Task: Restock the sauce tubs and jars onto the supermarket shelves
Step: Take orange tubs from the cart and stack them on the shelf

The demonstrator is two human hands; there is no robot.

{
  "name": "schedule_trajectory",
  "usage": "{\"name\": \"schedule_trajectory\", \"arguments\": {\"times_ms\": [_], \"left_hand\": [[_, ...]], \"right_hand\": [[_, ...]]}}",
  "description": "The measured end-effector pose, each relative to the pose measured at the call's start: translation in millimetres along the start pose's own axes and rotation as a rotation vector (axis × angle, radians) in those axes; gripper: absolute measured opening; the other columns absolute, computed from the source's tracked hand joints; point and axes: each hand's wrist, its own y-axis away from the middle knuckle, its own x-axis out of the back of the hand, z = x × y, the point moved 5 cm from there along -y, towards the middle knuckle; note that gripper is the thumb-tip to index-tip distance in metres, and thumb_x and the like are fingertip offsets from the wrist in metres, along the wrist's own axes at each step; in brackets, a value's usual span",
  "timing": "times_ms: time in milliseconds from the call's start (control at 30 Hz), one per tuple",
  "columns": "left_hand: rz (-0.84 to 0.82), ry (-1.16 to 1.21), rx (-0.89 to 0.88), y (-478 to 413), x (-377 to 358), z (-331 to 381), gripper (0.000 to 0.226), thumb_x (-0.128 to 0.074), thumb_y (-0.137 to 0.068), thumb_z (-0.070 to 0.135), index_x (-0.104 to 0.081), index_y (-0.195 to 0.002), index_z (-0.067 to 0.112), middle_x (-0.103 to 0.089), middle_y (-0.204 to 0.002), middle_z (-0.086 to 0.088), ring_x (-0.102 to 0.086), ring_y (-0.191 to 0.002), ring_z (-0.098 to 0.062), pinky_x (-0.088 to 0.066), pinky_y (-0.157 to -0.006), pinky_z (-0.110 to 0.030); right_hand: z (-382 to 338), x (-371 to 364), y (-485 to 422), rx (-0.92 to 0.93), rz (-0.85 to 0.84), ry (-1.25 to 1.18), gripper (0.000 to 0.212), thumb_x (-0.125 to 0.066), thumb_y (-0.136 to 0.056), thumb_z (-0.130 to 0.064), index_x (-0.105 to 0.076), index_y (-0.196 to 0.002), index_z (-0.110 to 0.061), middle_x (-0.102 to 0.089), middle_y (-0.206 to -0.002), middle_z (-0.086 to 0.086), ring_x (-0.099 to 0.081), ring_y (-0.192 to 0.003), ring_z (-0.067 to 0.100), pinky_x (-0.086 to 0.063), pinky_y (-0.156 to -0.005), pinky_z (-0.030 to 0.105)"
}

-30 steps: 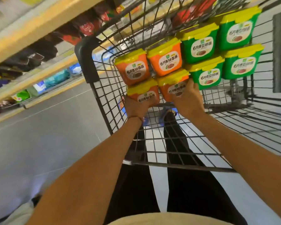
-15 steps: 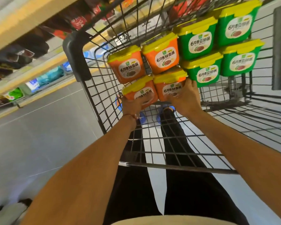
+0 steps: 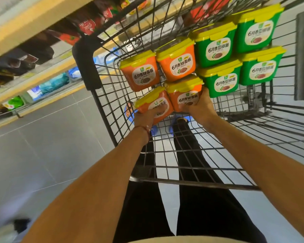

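Both hands are down in the black wire shopping cart (image 3: 102,109). The left hand (image 3: 144,118) curls its fingers round a tilted orange plastic sauce tub with a yellow lid (image 3: 152,100) near the cart's left wall. The right hand (image 3: 203,106) grips a matching orange tub (image 3: 183,92), touching the first. Deeper in the cart sit two more orange tubs (image 3: 140,71), and four green plastic tubs with yellow lids (image 3: 216,48) fill the cart's right side. Yellow-edged supermarket shelves (image 3: 25,27) run outside the cart's left wall.
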Motion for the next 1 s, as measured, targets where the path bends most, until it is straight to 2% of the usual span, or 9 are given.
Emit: {"name": "schedule_trajectory", "arguments": {"times_ms": [67,233,333,433,533,667,767,867,1000], "left_hand": [[0.001,-0.011,0.006,1.6,-0.4,0.8,0.062,-0.093,-0.065,0.025,-0.070,-0.122,0.017,-0.075,-0.116,-0.005,-0.071,-0.108,-0.030,-0.055,-0.100,-0.050],[0.037,0.021,0.036,6.0,-1.2,2.6,0.033,-0.087,-0.075,0.018,-0.067,-0.100,0.026,-0.073,-0.119,-0.005,-0.069,-0.110,-0.025,-0.055,-0.098,-0.042],[0.040,0.029,0.032,6.3,-1.6,4.0,0.037,-0.087,-0.075,0.018,-0.068,-0.106,0.024,-0.074,-0.117,-0.004,-0.070,-0.107,-0.024,-0.057,-0.093,-0.039],[0.035,0.048,0.027,7.0,-2.4,5.0,0.048,-0.088,-0.074,0.017,-0.069,-0.118,0.017,-0.075,-0.115,-0.006,-0.072,-0.104,-0.026,-0.059,-0.093,-0.042],[0.047,0.086,0.038,9.9,-1.6,6.6,0.035,-0.084,-0.078,0.011,-0.069,-0.109,0.019,-0.075,-0.106,-0.003,-0.072,-0.092,-0.020,-0.059,-0.068,-0.024],[0.070,0.186,0.137,7.4,4.4,5.8,0.038,-0.080,-0.080,0.008,-0.067,-0.115,0.011,-0.073,-0.107,-0.004,-0.067,-0.082,-0.017,-0.056,-0.060,-0.023],[0.069,0.239,0.254,9.3,6.0,0.1,0.016,-0.072,-0.088,0.013,-0.059,-0.096,0.016,-0.064,-0.092,-0.003,-0.055,-0.067,-0.013,-0.049,-0.051,-0.017],[0.044,0.127,0.083,7.1,4.3,7.9,0.022,-0.080,-0.081,0.015,-0.066,-0.095,0.024,-0.073,-0.090,0.005,-0.068,-0.076,-0.011,-0.049,-0.061,-0.024],[0.034,0.113,0.031,6.5,2.5,14.7,0.043,-0.090,-0.069,0.019,-0.071,-0.107,0.020,-0.078,-0.101,-0.001,-0.075,-0.093,-0.021,-0.060,-0.081,-0.037]], "right_hand": [[0.4,-0.5,-0.6,0.010,-0.031,-0.054,0.082,-0.080,-0.079,0.007,-0.034,-0.145,-0.010,-0.058,-0.105,-0.013,-0.060,-0.089,-0.003,-0.054,-0.063,0.009],[7.1,4.5,-13.6,-0.044,-0.203,-0.151,0.067,-0.083,-0.075,0.008,-0.055,-0.133,-0.012,-0.073,-0.103,-0.008,-0.073,-0.082,-0.002,-0.058,-0.065,0.015],[10.9,3.1,-24.3,-0.070,-0.314,-0.160,0.067,-0.086,-0.072,0.003,-0.061,-0.132,-0.011,-0.077,-0.112,0.000,-0.076,-0.098,0.011,-0.063,-0.084,0.031],[10.6,-1.7,-26.6,-0.060,-0.336,-0.175,0.062,-0.086,-0.071,0.004,-0.065,-0.125,-0.018,-0.077,-0.116,0.001,-0.074,-0.103,0.015,-0.061,-0.082,0.028],[10.0,-4.0,-22.5,-0.045,-0.330,-0.193,0.054,-0.085,-0.073,0.003,-0.067,-0.116,-0.024,-0.077,-0.113,-0.001,-0.074,-0.101,0.012,-0.059,-0.077,0.022],[9.5,-5.8,-18.4,-0.083,-0.325,-0.256,0.049,-0.083,-0.080,-0.011,-0.066,-0.125,-0.021,-0.077,-0.116,-0.001,-0.073,-0.107,0.016,-0.056,-0.090,0.032],[11.7,-5.5,-12.6,-0.136,-0.350,-0.282,0.044,-0.078,-0.087,-0.021,-0.064,-0.129,-0.020,-0.076,-0.118,-0.003,-0.073,-0.105,0.012,-0.052,-0.089,0.029],[10.5,-4.4,-9.4,-0.165,-0.361,-0.322,0.030,-0.076,-0.088,-0.016,-0.068,-0.117,-0.021,-0.078,-0.112,-0.002,-0.075,-0.099,0.012,-0.055,-0.088,0.028],[1.9,1.8,-6.6,-0.186,-0.357,-0.311,0.035,-0.081,-0.084,-0.017,-0.070,-0.117,-0.019,-0.078,-0.111,0.003,-0.076,-0.098,0.018,-0.060,-0.089,0.032]]}}
